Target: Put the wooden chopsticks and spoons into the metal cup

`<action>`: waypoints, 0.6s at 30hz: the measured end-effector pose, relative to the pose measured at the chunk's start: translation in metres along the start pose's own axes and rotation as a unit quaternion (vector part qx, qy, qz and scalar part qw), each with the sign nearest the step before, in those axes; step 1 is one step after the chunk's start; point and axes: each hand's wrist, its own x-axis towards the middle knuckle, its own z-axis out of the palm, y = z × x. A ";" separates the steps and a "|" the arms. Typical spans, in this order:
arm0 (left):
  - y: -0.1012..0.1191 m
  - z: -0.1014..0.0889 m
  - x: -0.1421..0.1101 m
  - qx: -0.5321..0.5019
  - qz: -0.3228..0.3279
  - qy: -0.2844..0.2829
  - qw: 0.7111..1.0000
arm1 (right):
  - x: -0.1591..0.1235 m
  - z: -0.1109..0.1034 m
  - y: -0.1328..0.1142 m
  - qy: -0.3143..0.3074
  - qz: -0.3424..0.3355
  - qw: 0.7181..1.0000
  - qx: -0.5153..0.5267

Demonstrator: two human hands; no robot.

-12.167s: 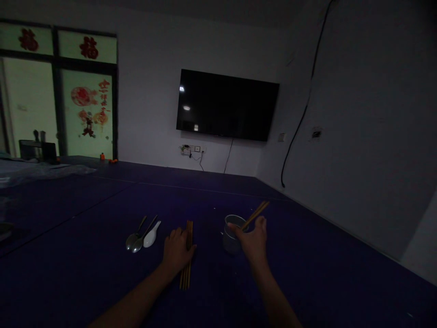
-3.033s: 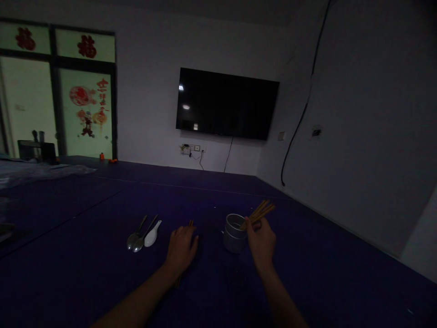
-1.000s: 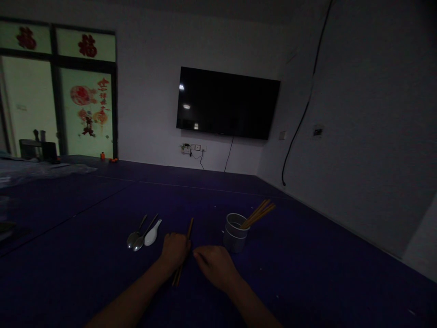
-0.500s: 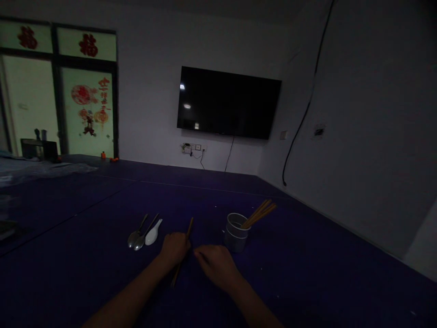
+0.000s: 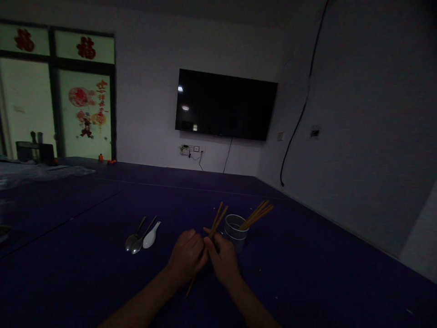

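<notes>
A pair of wooden chopsticks (image 5: 218, 218) slants up between my hands, their tops slightly apart and one lower end showing below. My left hand (image 5: 188, 253) is closed around them. Touching it, my right hand (image 5: 223, 258) grips the chopsticks higher up with thumb and fingers. Just behind the right hand stands a grey metal cup (image 5: 235, 232), partly hidden by it. Several more chopsticks (image 5: 257, 214) lean out of the cup to the right. To the left lie two metal spoons (image 5: 137, 246) and a white soup spoon (image 5: 150, 236), side by side.
The purple table surface (image 5: 102, 273) runs back to the wall, where a television (image 5: 225, 105) hangs. A black cable (image 5: 295, 141) hangs down the right wall. Clear plastic sheeting (image 5: 44, 174) and a black holder (image 5: 36, 151) are at the far left.
My left hand has moved right with the chopsticks, coming up against my right hand. The right hand has risen slightly and now grips them too. Two chopstick tops now show.
</notes>
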 end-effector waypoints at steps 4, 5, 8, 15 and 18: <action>0.000 -0.001 -0.002 0.003 0.037 0.048 0.998 | -0.003 0.001 -0.010 0.016 0.012 0.998 0.055; 0.000 -0.002 -0.001 0.000 0.040 0.049 0.998 | -0.003 0.001 -0.012 0.021 0.008 0.998 0.058; 0.001 -0.003 -0.001 -0.006 0.048 0.049 0.998 | -0.004 -0.001 -0.015 0.045 -0.014 0.998 0.037; 0.000 0.000 -0.003 -0.044 0.034 0.022 0.998 | -0.002 -0.009 -0.010 0.091 -0.074 0.993 -0.024; -0.003 0.002 -0.004 -0.049 0.017 0.015 0.999 | -0.001 -0.009 -0.007 0.075 -0.083 0.992 -0.056</action>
